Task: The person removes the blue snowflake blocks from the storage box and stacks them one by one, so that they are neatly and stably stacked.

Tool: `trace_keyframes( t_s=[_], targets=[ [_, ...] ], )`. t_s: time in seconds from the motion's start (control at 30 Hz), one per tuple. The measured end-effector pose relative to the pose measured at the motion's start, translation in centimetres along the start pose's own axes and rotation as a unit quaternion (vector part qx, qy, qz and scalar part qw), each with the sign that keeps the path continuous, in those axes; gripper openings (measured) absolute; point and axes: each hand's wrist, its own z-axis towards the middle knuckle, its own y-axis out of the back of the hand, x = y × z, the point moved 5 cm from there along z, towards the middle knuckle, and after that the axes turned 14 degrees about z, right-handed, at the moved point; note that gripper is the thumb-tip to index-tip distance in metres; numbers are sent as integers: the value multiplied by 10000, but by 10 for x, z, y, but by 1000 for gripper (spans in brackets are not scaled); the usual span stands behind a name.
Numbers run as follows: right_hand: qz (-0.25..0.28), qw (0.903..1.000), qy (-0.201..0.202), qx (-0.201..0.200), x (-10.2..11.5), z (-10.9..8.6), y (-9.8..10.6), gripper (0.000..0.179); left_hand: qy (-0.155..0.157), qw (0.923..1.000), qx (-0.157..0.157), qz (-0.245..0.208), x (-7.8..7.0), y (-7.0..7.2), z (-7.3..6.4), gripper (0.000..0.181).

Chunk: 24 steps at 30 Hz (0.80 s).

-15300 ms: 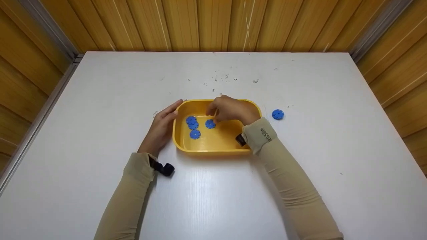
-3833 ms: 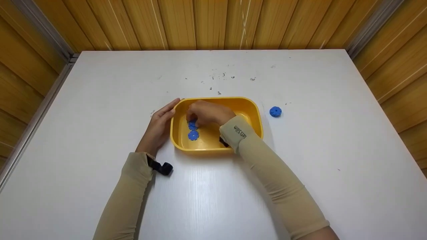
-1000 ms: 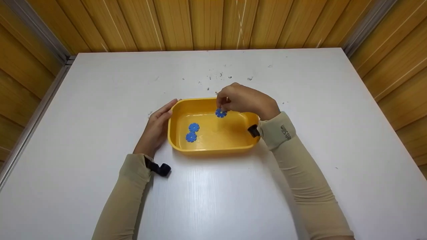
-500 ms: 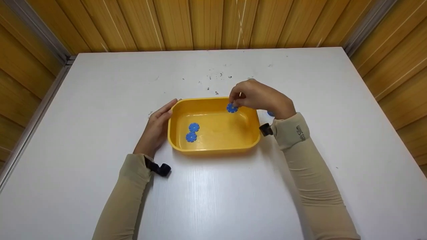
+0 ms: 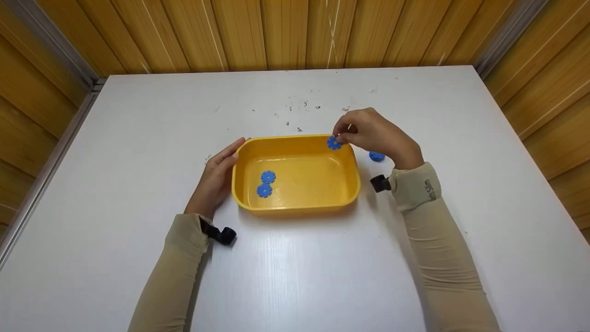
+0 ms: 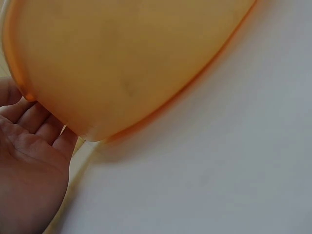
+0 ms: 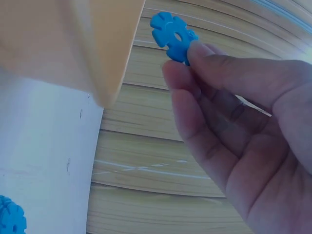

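Observation:
A yellow plastic tray (image 5: 295, 210) stands on the white table. My left hand (image 5: 214, 175) holds its left end, with the thumb at the rim and the fingers against the outer wall, as the left wrist view shows. My right hand (image 5: 375, 133) pinches a blue notched disc (image 7: 168, 34) between thumb and fingertips, above the tray's far right corner. Two more blue discs, an upper disc (image 5: 268, 176) and a lower disc (image 5: 264, 190), lie touching at the left of the tray floor. Right of the tray, a blue disc stack (image 5: 377, 157) sits partly behind my right wrist.
The white table (image 5: 286, 276) reaches back to a wood-panelled wall (image 5: 286, 37). Small dark marks (image 5: 304, 105) dot its surface beyond the tray. Each wrist carries a small black camera, a left camera (image 5: 226, 235) and a right camera (image 5: 379, 183).
Earlier, several discs lay in the tray; two remain on its floor now. In the last second my right hand has carried its disc rightward and up towards the tray's right rim. My left hand stays put.

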Motion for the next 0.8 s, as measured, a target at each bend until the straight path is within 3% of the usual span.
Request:
trace_keyframes(
  t_s=[0.37, 0.8],
  targets=[
    [109, 9973, -586, -433, -25, -10, 9, 12, 133, 9999, -68, 49, 0, 0, 0, 46],
    [74, 9932, -919, -717, -47, -29, 21, 15, 62, 10000, 3, 8, 0, 0, 0, 47]
  ],
)
